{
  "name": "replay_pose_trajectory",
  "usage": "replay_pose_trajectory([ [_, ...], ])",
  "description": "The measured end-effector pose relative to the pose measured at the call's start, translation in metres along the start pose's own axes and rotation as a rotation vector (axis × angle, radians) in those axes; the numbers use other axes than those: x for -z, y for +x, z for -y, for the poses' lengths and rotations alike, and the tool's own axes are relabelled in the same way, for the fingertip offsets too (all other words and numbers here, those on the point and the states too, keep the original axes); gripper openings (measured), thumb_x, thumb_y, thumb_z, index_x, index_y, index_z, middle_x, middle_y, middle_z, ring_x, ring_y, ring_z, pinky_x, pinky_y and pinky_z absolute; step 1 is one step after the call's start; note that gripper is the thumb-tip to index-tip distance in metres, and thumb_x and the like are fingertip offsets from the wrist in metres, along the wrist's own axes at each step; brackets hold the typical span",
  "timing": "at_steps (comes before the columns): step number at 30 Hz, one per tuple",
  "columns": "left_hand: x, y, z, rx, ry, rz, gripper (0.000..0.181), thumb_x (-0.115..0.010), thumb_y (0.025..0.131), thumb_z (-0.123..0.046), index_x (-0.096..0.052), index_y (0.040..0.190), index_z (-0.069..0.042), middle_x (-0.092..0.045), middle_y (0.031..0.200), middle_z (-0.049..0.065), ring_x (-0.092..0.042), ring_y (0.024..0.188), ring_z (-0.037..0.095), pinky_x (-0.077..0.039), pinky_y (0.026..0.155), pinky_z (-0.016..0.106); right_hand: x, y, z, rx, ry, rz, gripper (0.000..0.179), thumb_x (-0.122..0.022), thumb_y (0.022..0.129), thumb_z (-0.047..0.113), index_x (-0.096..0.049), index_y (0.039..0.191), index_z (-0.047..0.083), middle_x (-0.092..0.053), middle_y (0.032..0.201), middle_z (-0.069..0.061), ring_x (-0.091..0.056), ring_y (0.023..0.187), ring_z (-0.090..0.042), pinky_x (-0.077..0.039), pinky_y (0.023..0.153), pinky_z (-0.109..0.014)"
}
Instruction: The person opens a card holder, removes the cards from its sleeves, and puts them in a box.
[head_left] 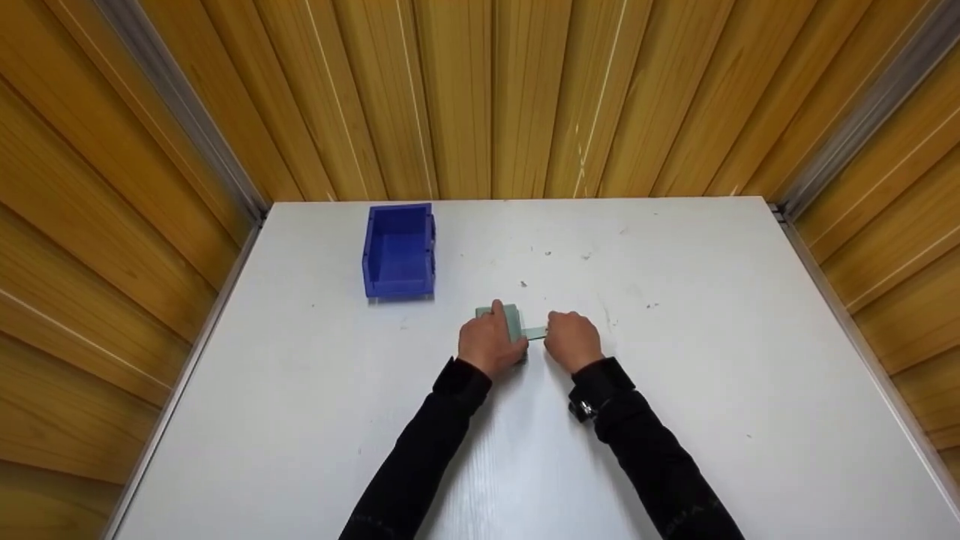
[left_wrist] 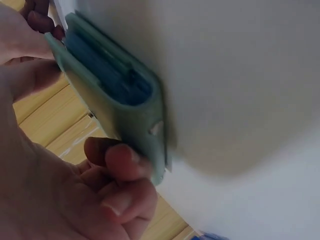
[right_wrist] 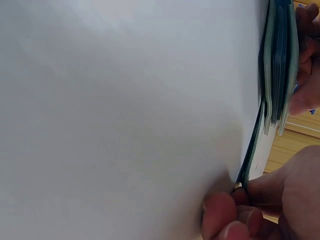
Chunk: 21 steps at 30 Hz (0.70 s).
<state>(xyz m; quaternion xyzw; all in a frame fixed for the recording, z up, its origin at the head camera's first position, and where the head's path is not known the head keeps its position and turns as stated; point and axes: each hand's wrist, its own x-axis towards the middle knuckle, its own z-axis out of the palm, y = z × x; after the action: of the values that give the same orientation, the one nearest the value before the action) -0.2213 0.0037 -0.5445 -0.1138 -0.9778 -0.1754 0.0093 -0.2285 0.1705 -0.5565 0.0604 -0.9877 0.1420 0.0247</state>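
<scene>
A pale green folding wallet (head_left: 513, 318) lies on the white table, with my left hand (head_left: 489, 343) gripping it by its sides. The left wrist view shows the wallet (left_wrist: 137, 122) end-on, its folded cover wrapped round dark blue inner leaves. From its right side a narrow green strap (head_left: 535, 332) reaches across to my right hand (head_left: 573, 341), which pinches the strap's end. In the right wrist view, the strap (right_wrist: 254, 142) runs out straight from below the layered wallet edges. Fingers partly hide the wallet in the head view.
A blue plastic bin (head_left: 400, 255) stands at the back left of the white table (head_left: 300, 420). Wood-patterned panels (head_left: 495, 97) rise behind the table and along both sides. Small dark marks dot the tabletop beyond the hands.
</scene>
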Motion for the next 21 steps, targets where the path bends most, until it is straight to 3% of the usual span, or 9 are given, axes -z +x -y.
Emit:
replay_pose_trajectory([
  [5, 0.0, -0.001, -0.004, -0.001, -0.007, -0.023, 0.058, -0.069, 0.088, -0.044, -0.053, 0.121, 0.001, -0.071, 0.084, 0.014, -0.07, 0.073, 0.03, -0.056, 0.068, 0.043, 0.001, -0.001, 0.0, -0.002, -0.002, 0.003, 0.006, -0.065, 0.086, -0.001, -0.07, 0.088, -0.004, -0.071, 0.08, -0.025, -0.07, 0.076, -0.046, -0.056, 0.067, -0.055],
  [9, 0.006, -0.003, -0.002, -0.012, -0.039, 0.011, 0.059, -0.062, 0.092, -0.042, -0.052, 0.128, 0.004, -0.07, 0.085, 0.017, -0.069, 0.073, 0.033, -0.056, 0.07, 0.045, 0.002, -0.001, -0.001, -0.002, -0.018, 0.01, 0.007, -0.067, 0.087, -0.001, -0.071, 0.091, -0.004, -0.072, 0.082, -0.025, -0.07, 0.078, -0.044, -0.056, 0.068, -0.054],
  [16, 0.017, -0.007, 0.01, -0.051, -0.138, 0.083, 0.072, -0.053, 0.099, -0.039, -0.039, 0.152, 0.008, -0.07, 0.111, 0.031, -0.07, 0.098, 0.046, -0.055, 0.089, 0.051, 0.0, -0.002, -0.002, 0.012, -0.021, -0.011, 0.009, -0.066, 0.088, -0.001, -0.072, 0.093, -0.005, -0.072, 0.08, -0.025, -0.071, 0.077, -0.043, -0.057, 0.065, -0.053],
  [21, 0.023, -0.008, 0.021, -0.067, -0.204, 0.144, 0.075, -0.049, 0.1, -0.04, -0.03, 0.159, 0.003, -0.064, 0.131, 0.031, -0.066, 0.115, 0.045, -0.051, 0.1, 0.05, 0.0, -0.003, -0.002, 0.035, -0.014, -0.04, 0.006, -0.066, 0.086, -0.003, -0.071, 0.088, -0.005, -0.07, 0.076, -0.024, -0.07, 0.074, -0.043, -0.056, 0.063, -0.052],
])
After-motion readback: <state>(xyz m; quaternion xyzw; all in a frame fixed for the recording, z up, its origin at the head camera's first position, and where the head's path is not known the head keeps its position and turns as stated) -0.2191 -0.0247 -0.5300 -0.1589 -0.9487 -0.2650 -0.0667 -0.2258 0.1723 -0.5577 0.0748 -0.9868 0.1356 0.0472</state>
